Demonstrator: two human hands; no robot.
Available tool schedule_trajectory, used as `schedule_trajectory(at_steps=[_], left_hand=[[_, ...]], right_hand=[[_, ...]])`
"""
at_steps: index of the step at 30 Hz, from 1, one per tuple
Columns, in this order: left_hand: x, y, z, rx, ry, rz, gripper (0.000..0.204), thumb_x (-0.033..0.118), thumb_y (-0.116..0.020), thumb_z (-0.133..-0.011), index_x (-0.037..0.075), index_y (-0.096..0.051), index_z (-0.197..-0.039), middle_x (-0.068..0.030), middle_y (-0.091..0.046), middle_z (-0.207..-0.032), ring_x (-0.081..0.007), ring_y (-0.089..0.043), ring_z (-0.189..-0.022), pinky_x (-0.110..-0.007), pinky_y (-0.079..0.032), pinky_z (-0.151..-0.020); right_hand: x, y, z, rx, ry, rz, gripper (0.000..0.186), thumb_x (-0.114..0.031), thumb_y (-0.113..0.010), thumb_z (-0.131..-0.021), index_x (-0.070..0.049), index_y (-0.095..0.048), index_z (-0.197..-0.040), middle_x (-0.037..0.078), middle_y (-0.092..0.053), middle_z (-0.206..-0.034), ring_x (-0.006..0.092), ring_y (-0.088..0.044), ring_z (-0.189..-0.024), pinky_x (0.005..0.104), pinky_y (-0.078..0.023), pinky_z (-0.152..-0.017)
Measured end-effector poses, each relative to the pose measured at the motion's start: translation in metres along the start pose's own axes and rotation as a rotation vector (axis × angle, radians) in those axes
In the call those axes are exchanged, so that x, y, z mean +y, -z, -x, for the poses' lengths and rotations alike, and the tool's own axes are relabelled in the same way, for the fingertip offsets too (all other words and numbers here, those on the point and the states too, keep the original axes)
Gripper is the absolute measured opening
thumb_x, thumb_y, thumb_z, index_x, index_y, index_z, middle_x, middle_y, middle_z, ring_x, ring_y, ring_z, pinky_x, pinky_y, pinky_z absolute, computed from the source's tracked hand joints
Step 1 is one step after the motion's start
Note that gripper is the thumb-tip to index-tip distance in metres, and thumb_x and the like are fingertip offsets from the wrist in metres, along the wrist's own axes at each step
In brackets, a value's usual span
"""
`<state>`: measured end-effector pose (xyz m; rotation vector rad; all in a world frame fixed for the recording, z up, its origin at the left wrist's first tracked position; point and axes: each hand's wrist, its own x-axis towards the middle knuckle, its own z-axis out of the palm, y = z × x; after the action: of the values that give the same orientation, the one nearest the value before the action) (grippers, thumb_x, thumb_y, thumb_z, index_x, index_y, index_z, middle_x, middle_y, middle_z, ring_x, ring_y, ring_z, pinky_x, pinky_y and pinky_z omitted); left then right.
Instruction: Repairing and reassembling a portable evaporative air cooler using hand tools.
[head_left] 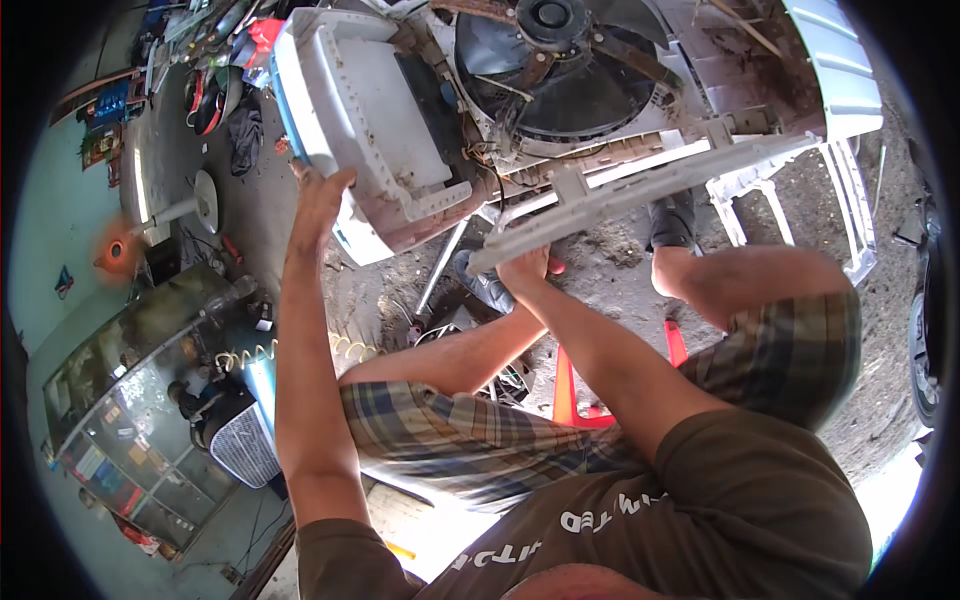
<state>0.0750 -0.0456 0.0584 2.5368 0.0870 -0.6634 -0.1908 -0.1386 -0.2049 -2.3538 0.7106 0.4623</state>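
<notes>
A white appliance casing (318, 110) with rust-brown stains lies in front of me. A black fan (600, 95) sits inside it. At its left side my left hand (320, 195) is closed on the casing's edge, thumb toward the inside. A long dirty-white metal bar (640, 195) slants across the near side of the casing. My right hand (525, 268) is closed on the bar near its left end, from below; its fingertips are hidden behind the bar. Just beside that hand a small red piece (556, 266) shows, too little to name.
A white slatted frame (850, 200) stands at the right. Red plastic legs (565, 390) show beneath my knees. A glass cabinet (140, 430) and an orange fan (117, 248) are at the left. A coiled hose (350, 346) runs behind my left forearm. Tools clutter the far left.
</notes>
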Motion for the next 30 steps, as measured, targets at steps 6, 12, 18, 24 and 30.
schedule_trajectory(at_steps=[6,12,18,24,30], left_hand=[[-0.018,0.018,-0.002,0.072,0.027,-0.064,0.117,0.041,-0.067,-0.079,-0.024,-0.004,-0.152,-0.0373,-0.013,-0.165,-0.0391,-0.016,-0.156,-0.036,-0.017,-0.125],[0.004,0.006,-0.005,0.321,-0.258,-0.351,0.116,0.024,-0.074,-0.068,-0.007,-0.012,-0.161,-0.0321,-0.018,-0.165,-0.0409,-0.019,-0.155,-0.040,-0.021,-0.125],[0.001,0.028,-0.013,0.108,-0.424,-0.307,0.108,0.015,-0.067,-0.071,0.007,-0.014,-0.165,-0.0237,-0.014,-0.169,-0.0389,-0.016,-0.156,-0.041,-0.023,-0.126],[0.017,0.008,-0.006,0.074,-0.391,-0.154,0.107,0.019,-0.063,-0.071,0.005,-0.013,-0.165,-0.0227,-0.012,-0.171,-0.0341,-0.010,-0.159,-0.039,-0.020,-0.127],[-0.004,0.018,-0.009,0.147,-0.510,-0.282,0.107,0.019,-0.063,-0.072,0.002,-0.013,-0.164,-0.0237,-0.012,-0.170,-0.0352,-0.009,-0.159,-0.040,-0.013,-0.128]], right_hand=[[-0.099,-0.013,0.005,0.373,-0.072,-0.610,0.055,-0.038,-0.062,-0.096,-0.002,-0.058,-0.137,0.021,-0.058,-0.134,0.0391,-0.053,-0.126,0.0561,-0.040,-0.105],[-0.138,-0.025,0.001,0.640,-0.269,-0.811,0.051,-0.036,-0.069,-0.095,0.002,-0.062,-0.128,0.023,-0.066,-0.119,0.0427,-0.064,-0.109,0.0568,-0.049,-0.094],[-0.155,-0.023,-0.022,0.546,-0.414,-0.643,0.046,-0.034,-0.067,-0.098,0.004,-0.062,-0.124,0.026,-0.066,-0.114,0.0461,-0.064,-0.103,0.0551,-0.049,-0.095],[-0.145,-0.029,-0.032,0.644,-0.347,-0.517,0.041,-0.032,-0.063,-0.102,0.006,-0.062,-0.119,0.027,-0.067,-0.109,0.0485,-0.063,-0.100,0.0531,-0.048,-0.096],[-0.164,0.043,-0.036,0.507,-0.551,-0.997,0.037,-0.028,-0.058,-0.104,0.007,-0.061,-0.116,0.027,-0.068,-0.103,0.0482,-0.063,-0.099,0.0520,-0.047,-0.098]])
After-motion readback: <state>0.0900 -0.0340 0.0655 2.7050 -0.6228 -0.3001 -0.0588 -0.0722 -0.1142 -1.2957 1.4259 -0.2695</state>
